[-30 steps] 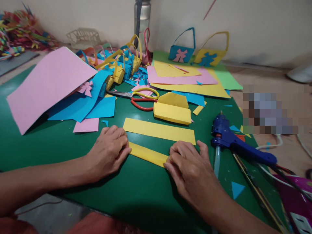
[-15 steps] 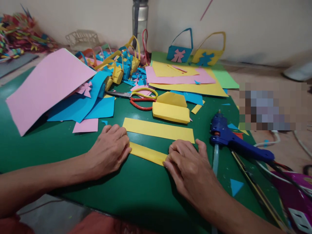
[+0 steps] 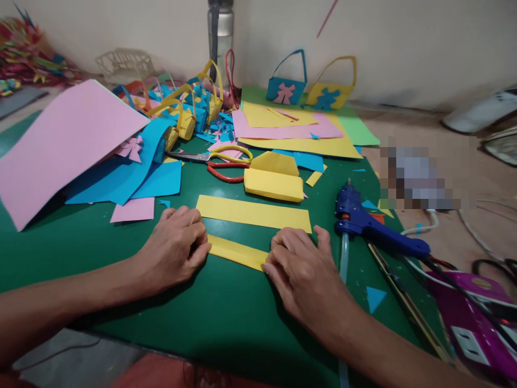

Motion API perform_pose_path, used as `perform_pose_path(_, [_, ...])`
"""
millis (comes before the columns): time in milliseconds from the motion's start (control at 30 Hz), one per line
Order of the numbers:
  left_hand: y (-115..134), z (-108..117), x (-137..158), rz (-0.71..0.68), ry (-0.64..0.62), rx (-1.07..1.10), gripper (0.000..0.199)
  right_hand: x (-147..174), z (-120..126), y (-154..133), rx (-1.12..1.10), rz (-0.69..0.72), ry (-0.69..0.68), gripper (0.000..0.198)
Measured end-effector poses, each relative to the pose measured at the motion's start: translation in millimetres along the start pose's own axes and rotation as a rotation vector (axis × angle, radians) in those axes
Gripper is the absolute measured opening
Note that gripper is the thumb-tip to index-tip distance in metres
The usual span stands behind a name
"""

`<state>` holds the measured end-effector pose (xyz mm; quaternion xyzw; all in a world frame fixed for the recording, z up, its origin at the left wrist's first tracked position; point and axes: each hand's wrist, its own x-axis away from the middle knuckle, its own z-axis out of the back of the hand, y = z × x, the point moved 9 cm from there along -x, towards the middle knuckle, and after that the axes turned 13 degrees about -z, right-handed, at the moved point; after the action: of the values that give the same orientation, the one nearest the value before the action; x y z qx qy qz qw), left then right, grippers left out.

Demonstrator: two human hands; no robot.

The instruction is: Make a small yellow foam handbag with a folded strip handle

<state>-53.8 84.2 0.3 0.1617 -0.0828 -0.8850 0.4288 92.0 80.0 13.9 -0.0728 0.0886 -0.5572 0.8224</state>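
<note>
A narrow folded yellow paper strip (image 3: 236, 252) lies across the green table (image 3: 226, 318) between my hands. My left hand (image 3: 177, 245) pinches its left end, fingers curled and closed. At the other end my right hand (image 3: 301, 264) grips the strip with thumb and fingertips, the little finger sticking up. Just behind it rests a flat, wider yellow strip (image 3: 254, 214). Farther back stands a folded yellow paper piece (image 3: 273, 183) with a raised flap, beside scissors (image 3: 230, 171) with yellow and red handles.
A blue glue gun (image 3: 375, 231) with a clear stick lies on the right, near a purple power strip (image 3: 472, 318). Pink sheets (image 3: 72, 140) and blue paper (image 3: 121, 172) fill the left. Several small paper bags (image 3: 186, 124) pile up behind; a bottle (image 3: 221, 37) stands by the wall.
The whole view has shifted slightly, so things appear a little farther left. Both hands keep their hold on the folded strip; its lengthwise crease now shows a bit more.
</note>
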Motion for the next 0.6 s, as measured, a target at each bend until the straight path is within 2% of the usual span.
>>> perform_pose_path(300, [-0.2,2.1,-0.8,-0.028,-0.008,-0.006,0.012,-1.5,-0.5,2.5,0.005,0.014,0.002,0.019])
perform_pose_path(367, [4.7,1.2,-1.8,-0.107,-0.039,-0.089,0.022,-3.0,-1.9,4.3,-0.016,-0.012,-0.036,0.016])
perform_pose_path(467, [21.2,-5.3,-4.8,-0.305,-0.152,-0.25,0.051,-3.8,-2.5,4.5,-0.024,-0.04,-0.074,0.013])
perform_pose_path(600, [43.9,-11.1,-9.1,-0.502,-0.282,-0.363,0.058,-2.0,-2.0,3.7,-0.003,-0.051,-0.07,0.01])
